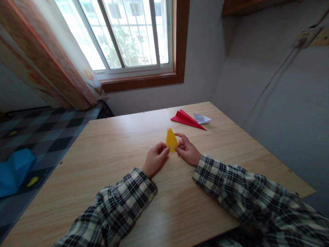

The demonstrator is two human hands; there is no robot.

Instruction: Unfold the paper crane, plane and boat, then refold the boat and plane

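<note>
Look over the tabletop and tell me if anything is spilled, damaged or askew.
Nothing stands out: no spill or tear shows. The red paper plane and white folded paper lie close together on the far part of the table, and the yellow folded paper is held upright between the left hand and right hand.

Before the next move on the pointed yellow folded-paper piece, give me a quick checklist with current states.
1. Bare left hand on the lower left of the pointed yellow folded-paper piece: ok.
2. Bare right hand on the piece's right side: ok.
3. Piece upright, tips up: ok.
4. Red folded-paper plane apart from both hands: ok, farther back on the pale wood-grain table.
5. White boat-shaped folded paper not touching the plane: cannot tell; they overlap in this view.
6. Folds inside the piece neat: cannot tell, hidden.
</note>
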